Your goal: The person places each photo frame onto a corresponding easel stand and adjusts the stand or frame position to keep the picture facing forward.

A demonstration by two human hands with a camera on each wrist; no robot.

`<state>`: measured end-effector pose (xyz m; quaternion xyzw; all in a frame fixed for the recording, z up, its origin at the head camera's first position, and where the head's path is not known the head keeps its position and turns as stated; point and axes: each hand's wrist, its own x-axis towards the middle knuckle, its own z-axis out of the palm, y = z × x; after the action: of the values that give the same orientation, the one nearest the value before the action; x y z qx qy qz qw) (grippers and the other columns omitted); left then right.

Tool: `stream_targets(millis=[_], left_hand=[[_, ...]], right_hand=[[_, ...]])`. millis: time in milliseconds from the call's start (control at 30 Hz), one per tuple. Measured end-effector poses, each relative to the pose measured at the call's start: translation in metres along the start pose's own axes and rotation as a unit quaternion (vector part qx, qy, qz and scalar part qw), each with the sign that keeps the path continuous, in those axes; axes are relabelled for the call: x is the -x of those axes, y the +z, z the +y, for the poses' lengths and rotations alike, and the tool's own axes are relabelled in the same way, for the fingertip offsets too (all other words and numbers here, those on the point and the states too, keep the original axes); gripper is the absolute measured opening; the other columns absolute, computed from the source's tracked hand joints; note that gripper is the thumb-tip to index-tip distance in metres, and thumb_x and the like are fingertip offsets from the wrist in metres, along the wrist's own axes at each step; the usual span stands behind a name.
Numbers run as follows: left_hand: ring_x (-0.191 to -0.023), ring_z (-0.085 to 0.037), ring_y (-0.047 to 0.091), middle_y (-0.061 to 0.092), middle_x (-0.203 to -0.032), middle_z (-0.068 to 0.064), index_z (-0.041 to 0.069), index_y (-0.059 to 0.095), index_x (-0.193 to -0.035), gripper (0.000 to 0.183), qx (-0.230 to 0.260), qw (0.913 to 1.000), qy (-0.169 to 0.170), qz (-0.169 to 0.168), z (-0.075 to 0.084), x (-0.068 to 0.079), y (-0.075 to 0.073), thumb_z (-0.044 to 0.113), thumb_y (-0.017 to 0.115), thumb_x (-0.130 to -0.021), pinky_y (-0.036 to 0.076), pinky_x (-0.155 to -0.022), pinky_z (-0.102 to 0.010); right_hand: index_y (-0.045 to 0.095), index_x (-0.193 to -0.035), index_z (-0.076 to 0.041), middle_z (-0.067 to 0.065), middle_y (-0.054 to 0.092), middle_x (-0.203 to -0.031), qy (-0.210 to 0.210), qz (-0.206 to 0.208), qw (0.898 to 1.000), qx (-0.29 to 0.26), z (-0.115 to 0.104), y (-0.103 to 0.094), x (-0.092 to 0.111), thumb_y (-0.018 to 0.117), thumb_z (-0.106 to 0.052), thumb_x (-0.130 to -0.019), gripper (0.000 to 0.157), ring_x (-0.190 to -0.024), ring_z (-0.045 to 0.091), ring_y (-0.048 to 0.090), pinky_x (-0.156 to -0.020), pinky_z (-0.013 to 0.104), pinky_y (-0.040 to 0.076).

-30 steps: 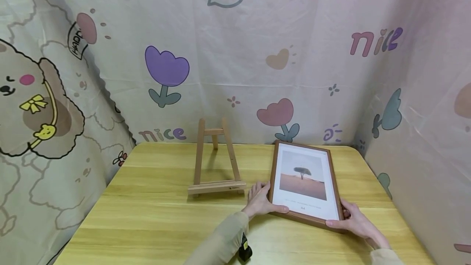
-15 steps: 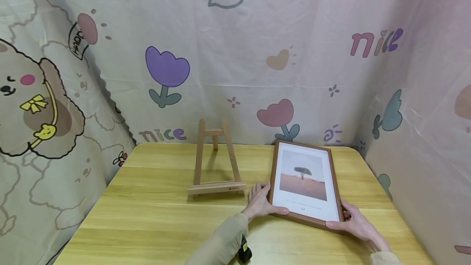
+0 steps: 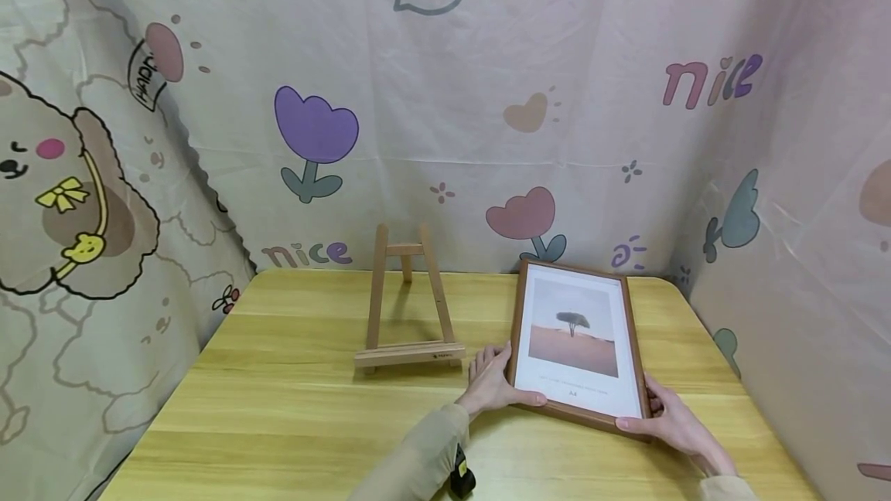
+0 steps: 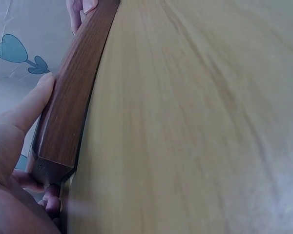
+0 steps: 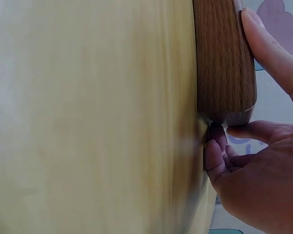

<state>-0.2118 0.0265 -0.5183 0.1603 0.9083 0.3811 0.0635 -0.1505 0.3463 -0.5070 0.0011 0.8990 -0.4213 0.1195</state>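
In the head view a picture frame [image 3: 571,400] with a brown wooden border holds a print of a lone tree over reddish ground. My left hand [image 3: 490,386] grips its near left corner, thumb over the front border and fingers along the left side. At the near right corner my right hand [image 3: 678,420] holds it the same way, thumb on top. Both wrist views show the brown border [image 4: 75,92] close against the wooden table, with fingertips [image 5: 215,153] tucked at the corner. A small wooden easel [image 3: 411,354] stands upright left of the frame, apart from my hands.
The light wooden table [image 3: 278,408] ends at the back against a hanging cloth [image 3: 445,99] printed with flowers and hearts. Similar cloth hangs on both sides. A black device [image 3: 462,474] shows beside the left sleeve.
The far edge of the picture frame has risen slightly in the last half second, while its near edge stays put. Both hands keep their grip; the easel has not moved.
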Motion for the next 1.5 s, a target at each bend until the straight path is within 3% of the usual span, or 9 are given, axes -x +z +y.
stream_targets(millis=[200, 667, 900, 1167, 1500], left_hand=[[-0.126, -0.035, 0.041, 0.045, -0.149, -0.019, 0.008, 0.032, -0.158, 0.119, -0.006, 1.0000, 0.005, 0.000, 0.001, 0.001, 0.001, 0.053, 0.091, -0.065, 0.035, -0.107, -0.052], [-0.129, -0.038, 0.041, 0.044, -0.153, -0.024, 0.006, 0.029, -0.158, 0.122, -0.016, 0.9999, -0.004, 0.002, 0.001, -0.002, 0.003, 0.054, 0.091, -0.064, 0.032, -0.113, -0.057], [-0.141, -0.044, 0.037, 0.039, -0.156, -0.028, 0.004, 0.025, -0.159, 0.123, 0.006, 1.0000, 0.004, 0.000, -0.001, -0.001, 0.002, 0.050, 0.091, -0.066, 0.026, -0.119, -0.064], [-0.149, -0.047, 0.028, 0.024, -0.162, -0.031, 0.007, 0.015, -0.162, 0.126, 0.101, 0.9947, 0.005, -0.020, 0.001, 0.000, -0.001, 0.042, 0.092, -0.069, 0.033, -0.118, -0.062], [-0.150, -0.048, 0.026, 0.016, -0.164, -0.031, 0.010, 0.011, -0.163, 0.128, 0.092, 0.9955, 0.003, -0.022, 0.006, 0.001, -0.004, 0.046, 0.091, -0.069, 0.034, -0.117, -0.062]], right_hand=[[0.014, -0.155, 0.012, 0.016, 0.059, -0.107, 0.025, 0.009, 1.000, 0.006, -0.001, 0.000, 0.002, 0.086, -0.029, -0.080, 0.113, -0.094, 0.020, 0.049, -0.072, 0.022, 0.045], [0.010, -0.158, 0.008, 0.015, 0.058, -0.101, 0.018, 0.021, 1.000, -0.008, -0.005, 0.001, 0.002, 0.086, -0.026, -0.079, 0.114, -0.090, 0.019, 0.048, -0.068, 0.022, 0.045], [0.011, -0.159, 0.003, 0.016, 0.058, -0.100, 0.017, 0.030, 0.999, -0.024, -0.008, 0.003, 0.003, 0.087, -0.023, -0.078, 0.114, -0.088, 0.018, 0.049, -0.065, 0.024, 0.047], [0.010, -0.159, 0.003, 0.020, 0.062, -0.103, 0.020, 0.042, 0.998, -0.041, -0.009, 0.003, 0.004, 0.087, -0.020, -0.078, 0.114, -0.088, 0.019, 0.054, -0.061, 0.027, 0.052], [0.015, -0.158, 0.007, 0.025, 0.061, -0.121, -0.015, 0.078, 0.997, 0.000, -0.012, 0.003, 0.007, 0.089, -0.021, -0.076, 0.114, -0.097, 0.021, 0.059, -0.071, 0.025, 0.052]])
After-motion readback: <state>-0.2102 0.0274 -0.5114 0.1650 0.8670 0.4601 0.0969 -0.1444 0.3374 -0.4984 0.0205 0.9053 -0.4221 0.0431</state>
